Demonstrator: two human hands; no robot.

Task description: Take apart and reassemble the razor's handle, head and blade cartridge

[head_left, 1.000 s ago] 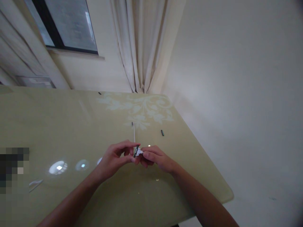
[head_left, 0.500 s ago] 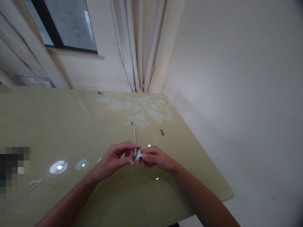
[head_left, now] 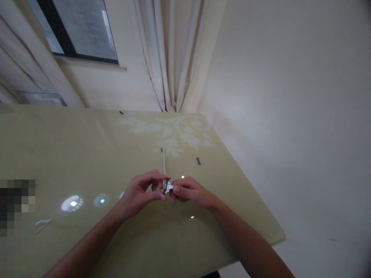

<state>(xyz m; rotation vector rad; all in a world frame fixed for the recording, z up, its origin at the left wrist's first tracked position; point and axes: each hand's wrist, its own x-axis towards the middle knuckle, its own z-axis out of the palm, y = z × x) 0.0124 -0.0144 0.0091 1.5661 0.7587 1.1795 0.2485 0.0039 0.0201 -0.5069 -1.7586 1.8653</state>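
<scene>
Between the thumb and fingers of my left hand (head_left: 146,190), a narrow dark strip (head_left: 166,186) is held by its two ends, nearly upright. My right hand (head_left: 188,191) pinches a small shiny silver piece (head_left: 169,188), whose wide end meets the strip's right side. Whether the two are joined or only touching, I cannot tell. Both hands are over the table, fingertips close together. Just beyond them lies a thin white cord-like piece (head_left: 164,160) with a grey tip; its near end is hidden behind my left hand.
A small dark green strip (head_left: 198,161) lies beyond my right hand on the glossy table (head_left: 72,154). Another small dark piece (head_left: 121,112) is near the far edge. A white cord (head_left: 43,222) lies at left beside a blurred dark patch. A wall (head_left: 290,116) stands at right.
The dark strip has turned more upright, and the silver piece now sits closer against it. My hands have barely moved.
</scene>
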